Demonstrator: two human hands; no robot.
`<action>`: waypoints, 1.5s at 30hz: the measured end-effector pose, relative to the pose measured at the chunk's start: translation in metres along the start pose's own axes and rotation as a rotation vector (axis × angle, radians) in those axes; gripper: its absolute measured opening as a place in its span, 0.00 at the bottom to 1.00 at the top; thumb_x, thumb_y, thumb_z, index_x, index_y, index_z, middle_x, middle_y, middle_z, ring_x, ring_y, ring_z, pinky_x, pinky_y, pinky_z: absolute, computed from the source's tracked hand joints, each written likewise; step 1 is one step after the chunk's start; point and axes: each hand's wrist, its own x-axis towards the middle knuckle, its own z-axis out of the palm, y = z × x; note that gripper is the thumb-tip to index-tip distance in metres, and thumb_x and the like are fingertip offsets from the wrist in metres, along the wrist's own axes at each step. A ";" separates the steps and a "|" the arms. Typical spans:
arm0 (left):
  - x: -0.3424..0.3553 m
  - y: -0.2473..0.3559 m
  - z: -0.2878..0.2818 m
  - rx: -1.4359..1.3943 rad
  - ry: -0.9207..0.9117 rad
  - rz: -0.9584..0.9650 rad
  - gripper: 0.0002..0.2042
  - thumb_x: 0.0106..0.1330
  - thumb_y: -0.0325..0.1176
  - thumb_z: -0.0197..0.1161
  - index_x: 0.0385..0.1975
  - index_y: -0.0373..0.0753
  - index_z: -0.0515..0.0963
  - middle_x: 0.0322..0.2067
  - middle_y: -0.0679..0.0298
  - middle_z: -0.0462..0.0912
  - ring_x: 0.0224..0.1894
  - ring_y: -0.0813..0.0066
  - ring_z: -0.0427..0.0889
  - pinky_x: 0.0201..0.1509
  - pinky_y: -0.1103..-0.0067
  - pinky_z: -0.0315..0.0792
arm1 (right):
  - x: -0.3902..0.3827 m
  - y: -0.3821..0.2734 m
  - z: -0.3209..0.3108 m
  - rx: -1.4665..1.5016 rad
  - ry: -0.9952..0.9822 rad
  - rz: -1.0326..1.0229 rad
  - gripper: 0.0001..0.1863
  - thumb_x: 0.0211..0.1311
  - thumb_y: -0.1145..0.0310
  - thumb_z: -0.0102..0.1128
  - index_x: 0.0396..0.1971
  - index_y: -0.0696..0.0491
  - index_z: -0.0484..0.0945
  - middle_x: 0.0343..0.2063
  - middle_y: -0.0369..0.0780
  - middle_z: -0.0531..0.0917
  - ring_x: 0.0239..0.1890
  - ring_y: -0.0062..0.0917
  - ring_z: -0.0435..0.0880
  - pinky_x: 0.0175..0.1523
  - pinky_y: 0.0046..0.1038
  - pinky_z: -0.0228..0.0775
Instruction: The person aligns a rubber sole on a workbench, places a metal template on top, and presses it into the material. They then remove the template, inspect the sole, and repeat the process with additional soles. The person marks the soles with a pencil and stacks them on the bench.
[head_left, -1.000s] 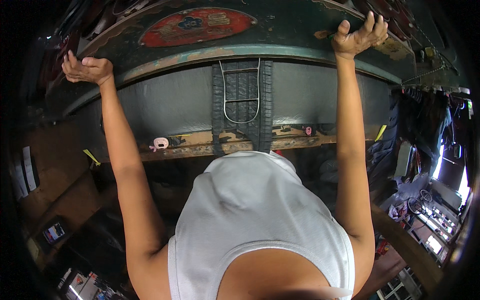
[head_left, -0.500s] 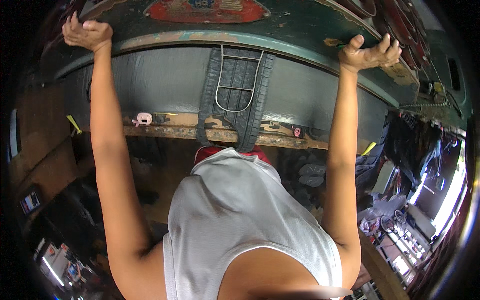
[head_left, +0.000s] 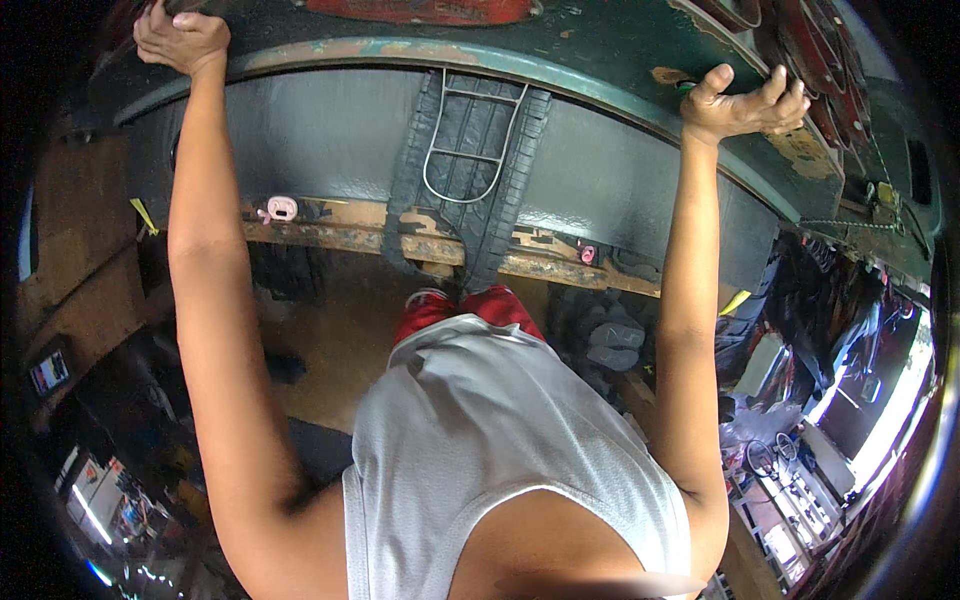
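Both my arms reach forward to a dark green painted panel (head_left: 420, 45) with a worn, chipped curved edge. At its far left, my left hand (head_left: 182, 40) has loosely bent fingers that stand apart, and nothing shows in it. My right hand (head_left: 745, 105) is over the panel's right part, its thumb raised away from the half-bent fingers. No held thing is visible there either. A small green thing (head_left: 686, 88) shows beside the right thumb. Whether either palm presses on the panel is hard to tell.
Below the panel, a black ribbed tread strip (head_left: 480, 130) with a bent metal wire frame (head_left: 466, 155) runs down a grey sheet (head_left: 320, 130). A worn wooden ledge (head_left: 350, 237) holds a pink-white small case (head_left: 283, 208). Dark red straps (head_left: 820, 50) hang at right.
The panel and its red plaque sit higher in view, and more of my red shorts shows below the ledge. Both hands keep nearly the same place and pose.
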 end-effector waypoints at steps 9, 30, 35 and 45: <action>0.000 -0.002 -0.001 0.020 -0.059 -0.013 0.20 0.69 0.41 0.39 0.55 0.43 0.70 0.55 0.56 0.70 0.64 0.50 0.65 0.67 0.48 0.52 | 0.002 -0.004 0.001 -0.010 0.013 -0.020 0.36 0.65 0.37 0.45 0.63 0.48 0.69 0.65 0.48 0.66 0.72 0.49 0.55 0.75 0.56 0.35; 0.005 0.009 -0.018 0.091 -0.173 -0.046 0.21 0.67 0.38 0.41 0.58 0.40 0.69 0.60 0.53 0.69 0.69 0.47 0.62 0.71 0.49 0.52 | -0.001 -0.004 -0.004 0.000 -0.014 0.041 0.35 0.64 0.36 0.49 0.63 0.45 0.71 0.65 0.44 0.67 0.71 0.45 0.57 0.76 0.52 0.35; 0.005 0.010 -0.019 0.073 -0.133 -0.038 0.21 0.69 0.37 0.42 0.59 0.40 0.70 0.61 0.53 0.71 0.70 0.48 0.63 0.72 0.50 0.52 | -0.002 -0.005 -0.011 0.001 -0.047 0.039 0.34 0.65 0.42 0.54 0.65 0.48 0.72 0.68 0.47 0.67 0.73 0.49 0.55 0.76 0.54 0.36; 0.011 0.017 -0.020 0.015 -0.113 -0.115 0.19 0.72 0.37 0.42 0.56 0.38 0.73 0.59 0.53 0.73 0.69 0.49 0.64 0.74 0.51 0.51 | 0.005 -0.032 -0.013 0.036 -0.031 0.183 0.29 0.72 0.52 0.49 0.65 0.54 0.70 0.70 0.47 0.64 0.77 0.47 0.49 0.78 0.56 0.35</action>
